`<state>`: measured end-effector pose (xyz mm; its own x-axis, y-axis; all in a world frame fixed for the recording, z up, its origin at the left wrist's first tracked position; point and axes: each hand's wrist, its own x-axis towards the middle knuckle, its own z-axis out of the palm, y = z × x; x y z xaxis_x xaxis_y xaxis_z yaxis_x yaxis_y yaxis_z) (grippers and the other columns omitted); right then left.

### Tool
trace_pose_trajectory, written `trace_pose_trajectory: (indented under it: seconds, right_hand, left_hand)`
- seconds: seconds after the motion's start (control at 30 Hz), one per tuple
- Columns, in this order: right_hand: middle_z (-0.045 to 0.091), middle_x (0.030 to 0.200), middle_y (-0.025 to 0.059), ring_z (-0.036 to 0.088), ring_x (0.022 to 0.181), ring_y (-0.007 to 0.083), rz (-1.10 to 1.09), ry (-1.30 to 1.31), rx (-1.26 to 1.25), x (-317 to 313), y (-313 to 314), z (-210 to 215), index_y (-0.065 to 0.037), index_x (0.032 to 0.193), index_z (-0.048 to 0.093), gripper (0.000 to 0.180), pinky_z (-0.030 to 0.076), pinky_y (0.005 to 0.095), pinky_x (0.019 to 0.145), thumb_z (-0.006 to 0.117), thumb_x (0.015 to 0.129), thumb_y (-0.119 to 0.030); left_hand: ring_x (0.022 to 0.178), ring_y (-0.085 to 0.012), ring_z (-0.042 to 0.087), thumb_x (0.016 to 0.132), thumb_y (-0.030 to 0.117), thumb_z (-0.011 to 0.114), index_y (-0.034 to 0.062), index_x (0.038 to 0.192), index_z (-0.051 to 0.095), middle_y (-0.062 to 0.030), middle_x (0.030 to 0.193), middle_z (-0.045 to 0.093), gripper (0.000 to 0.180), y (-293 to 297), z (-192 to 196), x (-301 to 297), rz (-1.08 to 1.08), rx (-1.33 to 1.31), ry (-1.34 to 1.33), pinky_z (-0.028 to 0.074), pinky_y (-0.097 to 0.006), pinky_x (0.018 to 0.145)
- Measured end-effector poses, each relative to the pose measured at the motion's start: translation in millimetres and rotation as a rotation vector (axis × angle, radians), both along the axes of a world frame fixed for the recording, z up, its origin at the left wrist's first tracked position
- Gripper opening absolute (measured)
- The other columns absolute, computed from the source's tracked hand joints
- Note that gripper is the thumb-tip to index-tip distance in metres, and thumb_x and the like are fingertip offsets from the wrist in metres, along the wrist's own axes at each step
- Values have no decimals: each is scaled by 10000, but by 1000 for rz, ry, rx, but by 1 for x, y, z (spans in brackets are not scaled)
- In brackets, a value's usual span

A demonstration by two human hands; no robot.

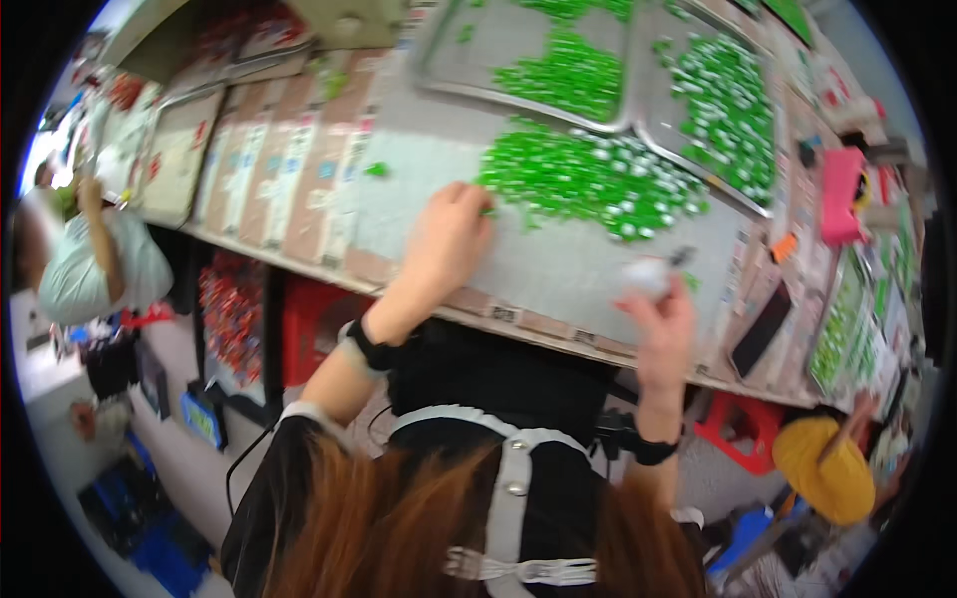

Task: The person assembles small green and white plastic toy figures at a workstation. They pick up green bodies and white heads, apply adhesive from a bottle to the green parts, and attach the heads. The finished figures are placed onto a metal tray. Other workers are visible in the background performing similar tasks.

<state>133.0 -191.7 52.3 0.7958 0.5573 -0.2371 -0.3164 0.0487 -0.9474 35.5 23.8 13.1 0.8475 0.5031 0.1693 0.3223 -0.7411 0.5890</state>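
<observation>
My left hand (451, 244) is closed at the left edge of a loose pile of small green pieces (548, 174). A bit of green shows at its fingertips, pinched between them. Many pieces on the pile's right side carry white tops. To the right of the pile, my right hand (663, 329) is closed round a rounded white thing (646, 276) with a dark tip that points away to the right; motion blurs it, and I cannot tell its kind. One green piece (376, 169) lies apart on the pale work sheet (409, 130), left of my left hand.
Beyond the pile, one metal tray (469, 85) holds green pieces and another (688, 159) green-and-white ones. A dark phone (761, 332), an orange scrap (784, 247) and a pink object (842, 194) lie at right. Other people sit at far left and lower right. Red stools (738, 431) stand below the table.
</observation>
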Motion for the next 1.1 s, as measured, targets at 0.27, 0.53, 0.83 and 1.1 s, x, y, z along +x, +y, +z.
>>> trace_pose_trajectory:
  seconds: [0.27, 0.53, 0.83, 1.1]
  right_hand:
    - [497, 944, 11, 475, 855, 71, 135, 68, -8, -9, 0, -25, -21, 1070, 432, 378, 396, 218, 751, 585, 725, -23]
    - [499, 948, 14, 461, 860, 70, 145, 61, -33, -6, 4, -20, 0, 1111, 416, 424, 381, 208, 748, 590, 745, -126]
    - [471, 971, 26, 438, 897, 87, 102, -13, -63, -7, 12, -26, 4, 1094, 390, 417, 367, 227, 783, 586, 739, -96]
    - [529, 909, 115, 556, 767, 213, 33, 229, 95, -13, 13, -10, 6, 1092, 362, 383, 467, 302, 650, 520, 746, -43]
  left_hand:
    - [610, -98, 458, 710, -9, 520, -5, 808, 518, -39, 666, 502, 98, -18, 10, -3, 89, -393, -55, 385, -225, 584]
    - [626, -89, 511, 762, 39, 501, -10, 847, 527, -56, 723, 565, 101, -37, 19, -9, 186, -1046, -127, 410, -201, 582]
    - [679, -150, 545, 759, 18, 494, -4, 892, 496, -78, 767, 553, 134, -37, 14, -14, 265, -1501, -203, 447, -250, 633]
    - [763, -160, 543, 792, 84, 507, 20, 960, 488, -81, 855, 544, 181, -36, 21, -15, 220, -1965, -260, 444, -254, 675]
